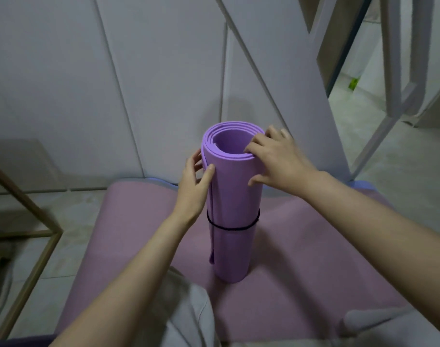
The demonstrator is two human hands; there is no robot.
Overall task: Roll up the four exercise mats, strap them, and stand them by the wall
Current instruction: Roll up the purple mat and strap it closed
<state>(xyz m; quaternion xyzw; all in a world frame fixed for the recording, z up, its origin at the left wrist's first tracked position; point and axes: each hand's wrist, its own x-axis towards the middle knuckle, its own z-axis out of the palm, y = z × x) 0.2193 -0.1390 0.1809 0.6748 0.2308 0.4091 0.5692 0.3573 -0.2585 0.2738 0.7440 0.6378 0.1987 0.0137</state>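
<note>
A rolled purple mat stands upright on a flat pink mat, a short way in front of the padded wall. A thin black strap circles the roll around its middle. My left hand touches the roll's left side near the top, thumb on the loose outer edge, fingers fairly straight. My right hand rests over the top rim on the right, fingertips on the rolled layers and thumb against the side. A blue mat edge peeks out beyond the pink mat at the right.
The grey padded wall rises behind the roll. A white slanted frame stands at the right, with an opening onto a tiled floor beyond. A gold-framed glass table stands at the left. My grey-clad knees are at the bottom.
</note>
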